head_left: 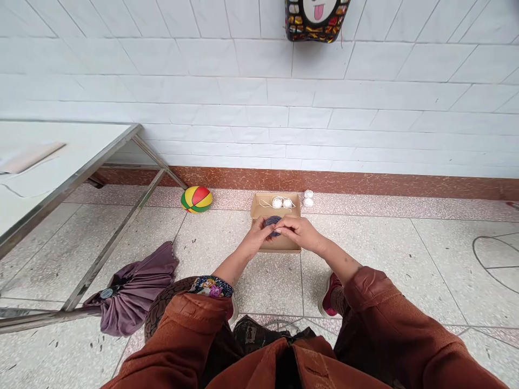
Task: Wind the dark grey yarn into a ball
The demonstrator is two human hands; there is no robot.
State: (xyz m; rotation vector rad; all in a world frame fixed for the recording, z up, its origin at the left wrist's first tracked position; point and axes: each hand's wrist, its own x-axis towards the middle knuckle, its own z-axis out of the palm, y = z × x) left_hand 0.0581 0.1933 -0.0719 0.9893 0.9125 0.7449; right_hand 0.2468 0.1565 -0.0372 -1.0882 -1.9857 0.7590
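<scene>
My left hand [258,235] is closed around the left side of a dark grey-blue ball of yarn [272,221]. From the right, my right hand [300,232] presses its thumb and fingers together at the ball's near side; whether a strand lies between them is too small to tell. Both hands are above an open cardboard box [279,250]. At the far end of this box are two white yarn balls [282,202] with loose strands around them. A small reddish thing shows just under the dark ball, too small to name.
Two more white balls [308,198] stand right of the box by the wall. A striped ball [197,199] lies to the left, near a metal-framed table [133,132]. A folded purple umbrella [140,289] is on the floor. A patterned bag [314,35] hangs above.
</scene>
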